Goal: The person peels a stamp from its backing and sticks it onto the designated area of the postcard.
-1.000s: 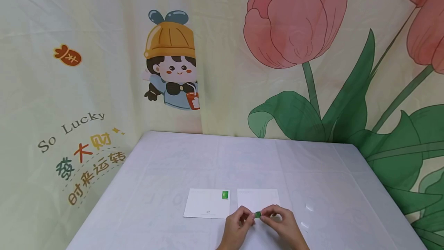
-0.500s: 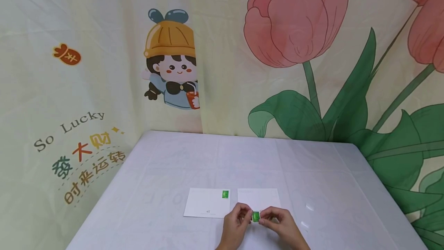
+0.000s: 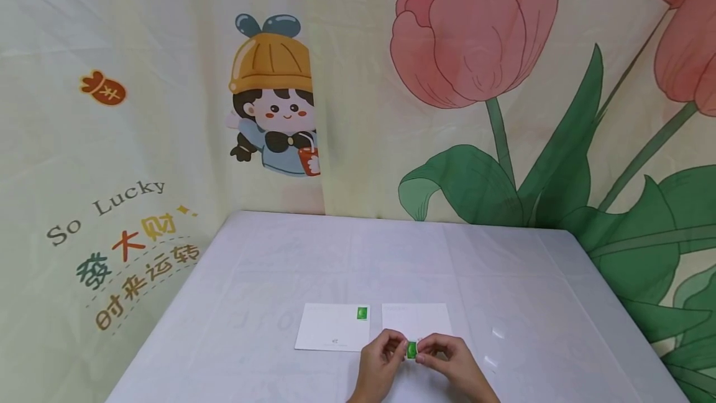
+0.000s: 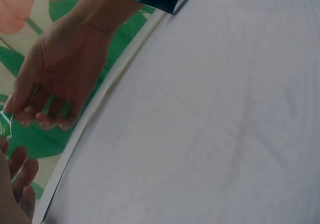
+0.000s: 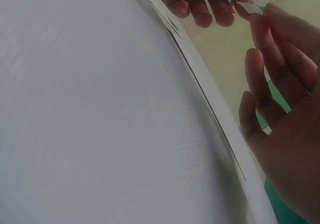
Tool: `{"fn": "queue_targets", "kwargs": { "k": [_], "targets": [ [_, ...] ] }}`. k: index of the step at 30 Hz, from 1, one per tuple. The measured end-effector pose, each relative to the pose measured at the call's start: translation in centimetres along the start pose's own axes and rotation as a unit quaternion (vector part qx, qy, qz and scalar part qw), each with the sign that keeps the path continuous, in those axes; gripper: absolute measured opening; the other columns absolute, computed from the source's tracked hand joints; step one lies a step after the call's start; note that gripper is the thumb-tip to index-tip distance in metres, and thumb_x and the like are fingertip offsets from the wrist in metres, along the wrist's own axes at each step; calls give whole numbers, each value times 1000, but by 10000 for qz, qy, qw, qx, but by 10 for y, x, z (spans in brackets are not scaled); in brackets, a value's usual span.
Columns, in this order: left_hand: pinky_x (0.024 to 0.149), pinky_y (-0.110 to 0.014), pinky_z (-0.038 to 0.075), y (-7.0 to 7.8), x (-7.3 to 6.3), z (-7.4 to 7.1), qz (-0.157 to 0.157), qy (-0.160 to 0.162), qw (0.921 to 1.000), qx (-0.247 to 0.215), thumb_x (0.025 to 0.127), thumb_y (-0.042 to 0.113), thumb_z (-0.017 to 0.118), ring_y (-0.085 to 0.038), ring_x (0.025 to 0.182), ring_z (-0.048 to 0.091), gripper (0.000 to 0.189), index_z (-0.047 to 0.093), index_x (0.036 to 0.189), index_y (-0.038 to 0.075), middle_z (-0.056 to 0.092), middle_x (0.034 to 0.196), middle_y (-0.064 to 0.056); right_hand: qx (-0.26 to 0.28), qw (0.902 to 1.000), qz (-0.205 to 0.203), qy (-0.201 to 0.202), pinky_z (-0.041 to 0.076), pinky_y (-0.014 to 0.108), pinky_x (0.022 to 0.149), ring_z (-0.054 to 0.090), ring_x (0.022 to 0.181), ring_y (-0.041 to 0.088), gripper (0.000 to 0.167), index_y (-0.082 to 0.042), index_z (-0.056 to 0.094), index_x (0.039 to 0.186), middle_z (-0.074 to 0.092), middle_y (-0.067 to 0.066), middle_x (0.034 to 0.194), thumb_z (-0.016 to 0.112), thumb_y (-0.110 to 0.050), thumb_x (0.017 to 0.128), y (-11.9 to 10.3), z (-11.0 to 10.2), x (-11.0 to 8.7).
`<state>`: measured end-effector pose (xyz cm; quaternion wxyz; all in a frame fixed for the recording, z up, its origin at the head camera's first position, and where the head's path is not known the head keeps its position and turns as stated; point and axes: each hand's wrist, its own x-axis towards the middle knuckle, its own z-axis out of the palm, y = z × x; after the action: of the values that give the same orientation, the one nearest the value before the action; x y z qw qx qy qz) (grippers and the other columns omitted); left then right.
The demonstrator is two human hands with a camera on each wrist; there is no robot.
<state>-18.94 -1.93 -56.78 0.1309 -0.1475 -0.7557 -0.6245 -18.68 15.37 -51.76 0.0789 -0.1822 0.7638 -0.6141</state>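
A small green postage stamp with a pale border is stretched between my two hands, its printed face turned up toward the head camera. My left hand pinches its left edge between thumb and fingertips. At the opposite edge my right hand pinches it likewise. In the right wrist view the stamp appears nearly edge-on, slightly curved, above the table. Just beyond the hands lies a blank white card, its near edge hidden by them. Left of it is another white card with a similar green stamp in its upper right corner.
The table wears a white cloth. Two small shiny patches show on it right of the blank card. A printed curtain with tulips and a cartoon figure hangs behind the table.
The stamp has turned from a dark, foreshortened tilt to face up, bright and squarer. My left fingers shifted slightly; both hands kept their hold. The cards have not moved.
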Motion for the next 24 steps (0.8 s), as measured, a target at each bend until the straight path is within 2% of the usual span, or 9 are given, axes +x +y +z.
{"fn": "queue_targets", "kwargs": {
  "k": [4,9,13,16,20,24],
  "targets": [
    [52,-19,44,-1,2,2,-115,-26,9999,21,88,7,62,-2,60,54,7,60,88,14,61,71,7,25,10000,30,8,48,30,70,58,73,8,15,2,66,93,67,1,86,67,-8,83,1,-2,0],
    [52,-20,44,1,6,4,-30,-11,9999,111,87,9,63,-3,61,54,5,61,85,14,61,71,8,73,9999,61,40,47,30,69,57,73,8,14,2,66,93,67,3,86,67,-8,83,0,-4,0],
    [53,-19,44,2,8,5,-81,-130,9997,173,88,13,63,-2,63,54,3,62,85,12,61,72,8,91,9998,126,115,47,28,68,58,72,9,15,2,66,92,67,2,84,68,-9,82,0,-7,1],
    [53,-19,44,3,11,6,-7,-193,9995,234,88,12,63,-2,64,54,2,62,85,11,62,73,7,143,9997,87,158,47,27,67,59,72,9,15,2,65,92,68,4,84,67,-9,83,-1,-9,2],
    [52,-18,43,6,19,7,174,-264,9989,334,87,10,63,-2,64,54,3,63,85,10,63,73,5,85,9997,-50,244,46,27,67,59,73,10,14,2,66,91,68,8,84,67,-9,83,-4,-12,3],
    [52,-18,41,13,30,9,109,-395,9982,432,87,12,64,-2,64,55,4,64,83,13,63,73,6,13,9986,101,525,45,29,69,60,74,12,12,1,66,89,67,6,82,67,-9,83,-3,-16,7]
  ]
}}
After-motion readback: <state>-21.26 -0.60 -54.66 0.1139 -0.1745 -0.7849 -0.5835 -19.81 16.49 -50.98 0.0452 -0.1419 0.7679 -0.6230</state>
